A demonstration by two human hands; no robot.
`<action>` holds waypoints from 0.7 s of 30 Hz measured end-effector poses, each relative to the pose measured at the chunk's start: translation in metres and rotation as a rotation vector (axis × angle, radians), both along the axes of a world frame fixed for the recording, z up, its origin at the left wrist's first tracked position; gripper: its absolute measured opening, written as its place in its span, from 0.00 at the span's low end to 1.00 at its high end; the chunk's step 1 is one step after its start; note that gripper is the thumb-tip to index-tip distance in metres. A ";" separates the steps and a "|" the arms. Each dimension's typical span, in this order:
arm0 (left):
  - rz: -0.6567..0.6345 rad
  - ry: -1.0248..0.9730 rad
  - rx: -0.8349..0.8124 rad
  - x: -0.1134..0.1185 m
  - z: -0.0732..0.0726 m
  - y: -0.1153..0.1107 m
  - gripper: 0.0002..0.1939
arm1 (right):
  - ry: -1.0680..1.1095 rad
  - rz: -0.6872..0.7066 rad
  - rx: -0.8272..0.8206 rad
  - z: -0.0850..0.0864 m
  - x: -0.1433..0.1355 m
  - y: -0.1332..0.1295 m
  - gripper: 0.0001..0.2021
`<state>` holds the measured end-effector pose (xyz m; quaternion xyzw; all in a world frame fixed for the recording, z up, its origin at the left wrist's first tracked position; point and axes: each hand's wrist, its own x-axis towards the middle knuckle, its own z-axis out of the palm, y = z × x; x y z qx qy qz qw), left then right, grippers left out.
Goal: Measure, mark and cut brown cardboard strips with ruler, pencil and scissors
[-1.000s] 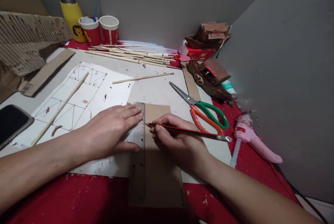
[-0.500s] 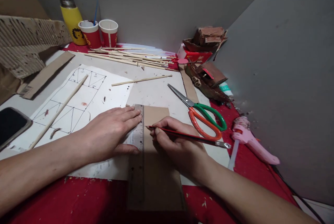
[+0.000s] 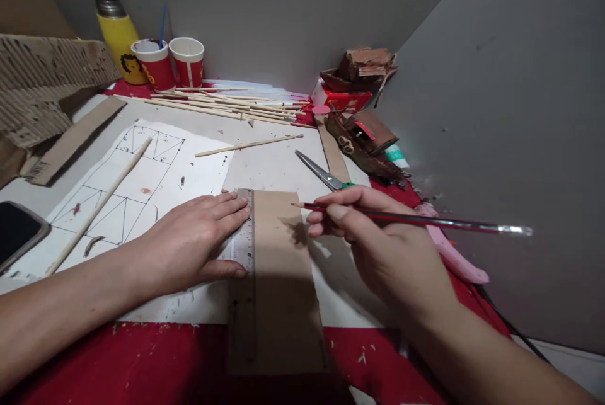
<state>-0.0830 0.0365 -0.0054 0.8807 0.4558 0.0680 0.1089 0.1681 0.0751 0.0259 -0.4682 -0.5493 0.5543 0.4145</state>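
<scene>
Here the left hand [image 3: 193,244] lies flat, fingers spread, pressing a metal ruler [image 3: 243,279] onto a strip of brown cardboard [image 3: 283,279] that rests on the white sheet [image 3: 283,169] over the red tabletop [image 3: 142,361]. The right hand [image 3: 382,247] is closed around a red pencil [image 3: 406,218], its tip raised above the cardboard's right edge. Scissors [image 3: 319,172] lie just behind it, near 2 paper cups [image 3: 170,63].
</scene>
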 end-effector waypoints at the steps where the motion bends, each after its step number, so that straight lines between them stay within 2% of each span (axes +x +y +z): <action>1: 0.004 0.005 -0.006 0.000 0.001 0.000 0.42 | 0.021 -0.004 -0.011 0.002 0.005 0.001 0.03; 4: 0.011 0.012 -0.026 0.000 0.004 -0.001 0.42 | 0.070 0.000 -0.099 0.001 0.016 0.000 0.05; 9: 0.016 0.000 -0.028 -0.001 0.002 0.000 0.42 | 0.164 0.071 -0.297 -0.013 0.019 -0.012 0.09; 15: 0.023 -0.007 -0.055 0.000 -0.002 -0.001 0.42 | 0.288 0.060 -0.320 -0.026 0.019 -0.014 0.10; 21: 0.009 0.086 -0.045 0.022 0.006 -0.002 0.44 | 0.325 0.092 -0.365 -0.030 0.018 -0.013 0.12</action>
